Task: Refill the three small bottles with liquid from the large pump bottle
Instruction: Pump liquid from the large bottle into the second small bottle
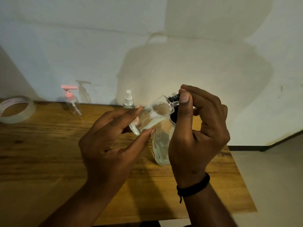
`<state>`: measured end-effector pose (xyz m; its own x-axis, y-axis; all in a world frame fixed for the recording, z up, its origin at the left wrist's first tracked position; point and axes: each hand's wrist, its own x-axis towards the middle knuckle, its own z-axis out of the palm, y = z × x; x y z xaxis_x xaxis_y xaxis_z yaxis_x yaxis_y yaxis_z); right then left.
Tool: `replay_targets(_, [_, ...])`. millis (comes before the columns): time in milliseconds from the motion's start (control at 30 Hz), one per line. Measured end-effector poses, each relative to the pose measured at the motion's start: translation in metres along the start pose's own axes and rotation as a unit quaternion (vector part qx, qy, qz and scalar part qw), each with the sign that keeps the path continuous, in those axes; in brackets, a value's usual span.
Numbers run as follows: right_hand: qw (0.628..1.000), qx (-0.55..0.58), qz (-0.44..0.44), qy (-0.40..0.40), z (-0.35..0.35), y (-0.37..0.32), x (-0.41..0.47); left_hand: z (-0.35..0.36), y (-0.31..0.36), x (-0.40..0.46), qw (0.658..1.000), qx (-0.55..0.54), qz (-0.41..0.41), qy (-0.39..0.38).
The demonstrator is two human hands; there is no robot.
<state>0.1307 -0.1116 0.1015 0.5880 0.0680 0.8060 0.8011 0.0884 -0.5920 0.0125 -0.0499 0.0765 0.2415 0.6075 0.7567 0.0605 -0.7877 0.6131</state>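
Holding small clear bottle (152,115) tilted between left hand (111,141) fingers (131,112); right hand (196,128) fingers (184,102) pinch its black cap (173,97), above large bottle (162,145) near worktop (49,153) right edge.

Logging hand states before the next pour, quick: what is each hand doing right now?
Left hand: holds the tilted small clear bottle between fingers and thumb.
Right hand: grip pinches the black cap at that bottle's neck.
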Motion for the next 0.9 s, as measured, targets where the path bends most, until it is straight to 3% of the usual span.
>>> replay_targets(900, [0.999,0.02,0.031,0.001,0.0026,0.0026,-0.0034,0.0004,-0.0032,-0.0019,1.0,-0.023,0.002,0.005])
